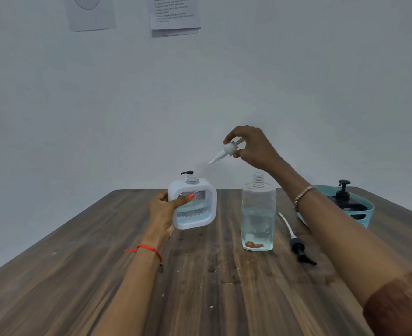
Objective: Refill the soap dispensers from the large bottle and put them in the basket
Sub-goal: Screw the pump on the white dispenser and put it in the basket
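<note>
My left hand (167,207) grips a white square soap dispenser (192,204) by its left side; its neck is uncapped and it holds clear liquid in its lower part. Above and to its right, my right hand (251,146) pinches a white pump head (225,151) in the air, its tube pointing down-left. The large clear bottle (258,214) stands open on the table, partly filled. A black pump (297,246) with a white tube lies to its right. The teal basket (360,212) at the far right holds a black dispenser (343,192).
A wooden table (103,275) runs back to a plain white wall with two paper sheets (174,13) pinned high up. A small black pump tip (187,172) shows behind the white dispenser. Wet spots mark the wood near the table's middle.
</note>
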